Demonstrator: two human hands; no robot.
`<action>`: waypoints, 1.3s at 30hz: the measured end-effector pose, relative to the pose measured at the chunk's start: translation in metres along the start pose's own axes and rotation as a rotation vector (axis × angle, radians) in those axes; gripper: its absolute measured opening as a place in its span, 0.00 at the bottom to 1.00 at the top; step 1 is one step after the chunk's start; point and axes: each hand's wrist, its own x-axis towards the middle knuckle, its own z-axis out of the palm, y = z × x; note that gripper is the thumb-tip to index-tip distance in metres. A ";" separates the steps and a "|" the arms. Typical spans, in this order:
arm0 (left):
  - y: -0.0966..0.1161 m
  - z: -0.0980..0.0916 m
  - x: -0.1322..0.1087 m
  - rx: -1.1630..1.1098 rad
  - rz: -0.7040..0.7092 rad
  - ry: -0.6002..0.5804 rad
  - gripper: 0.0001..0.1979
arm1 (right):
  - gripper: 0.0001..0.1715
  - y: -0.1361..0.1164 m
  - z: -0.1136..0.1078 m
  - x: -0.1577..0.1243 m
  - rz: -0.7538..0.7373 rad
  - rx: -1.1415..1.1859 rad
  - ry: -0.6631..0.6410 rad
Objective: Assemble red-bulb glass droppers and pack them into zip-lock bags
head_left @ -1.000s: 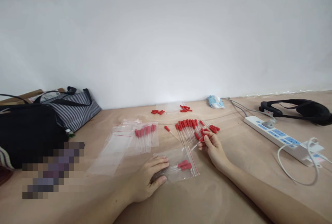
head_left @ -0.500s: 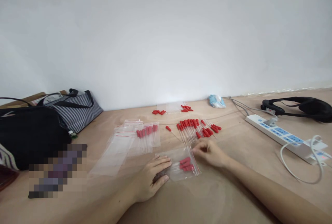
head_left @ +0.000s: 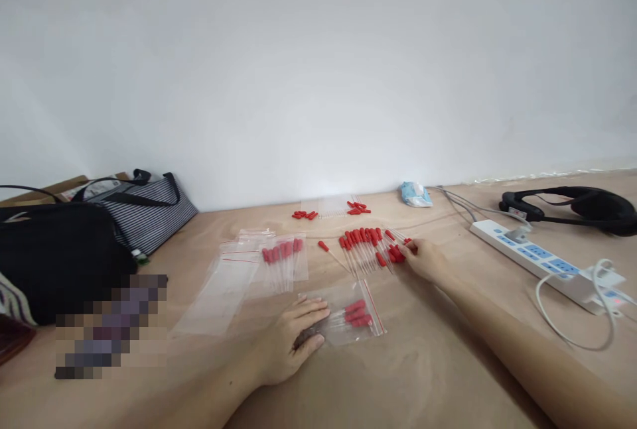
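Note:
My left hand (head_left: pixel 288 343) lies on the wooden table (head_left: pixel 398 376), thumb and fingers pinching the left end of a clear zip bag (head_left: pixel 343 316) that holds a few red-capped glass droppers. My right hand (head_left: pixel 425 259) reaches to the right edge of a loose row of red-capped droppers (head_left: pixel 368 246), fingertips closed on one of them. A single dropper (head_left: pixel 328 251) lies just left of the row.
A filled bag of droppers (head_left: pixel 283 262) and empty zip bags (head_left: pixel 221 290) lie to the left. Loose red caps (head_left: pixel 331 210) sit near the wall. Black and striped bags (head_left: pixel 74 243) stand at far left; a power strip (head_left: pixel 537 260), cables and a black headset (head_left: pixel 572 207) at right.
My right hand brought a dropper from the row to the bag's mouth, left it inside, then moved back to the right end of the row. My left hand stayed on the bag.

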 end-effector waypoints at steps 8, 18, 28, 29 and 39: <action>0.000 -0.001 0.000 -0.003 -0.009 -0.010 0.19 | 0.14 0.000 -0.041 -0.006 -0.052 0.410 0.310; 0.001 -0.001 0.000 0.010 0.004 0.002 0.18 | 0.24 -0.008 -0.023 -0.047 -0.114 0.890 -0.124; 0.000 -0.001 0.001 -0.001 0.018 -0.002 0.19 | 0.21 -0.002 -0.026 -0.042 -0.090 0.969 -0.132; -0.001 -0.001 0.002 0.006 0.017 -0.007 0.19 | 0.21 0.003 -0.027 -0.040 -0.076 0.981 -0.126; -0.004 0.004 -0.002 0.019 -0.047 0.014 0.25 | 0.23 -0.030 -0.002 -0.061 0.030 1.182 -0.345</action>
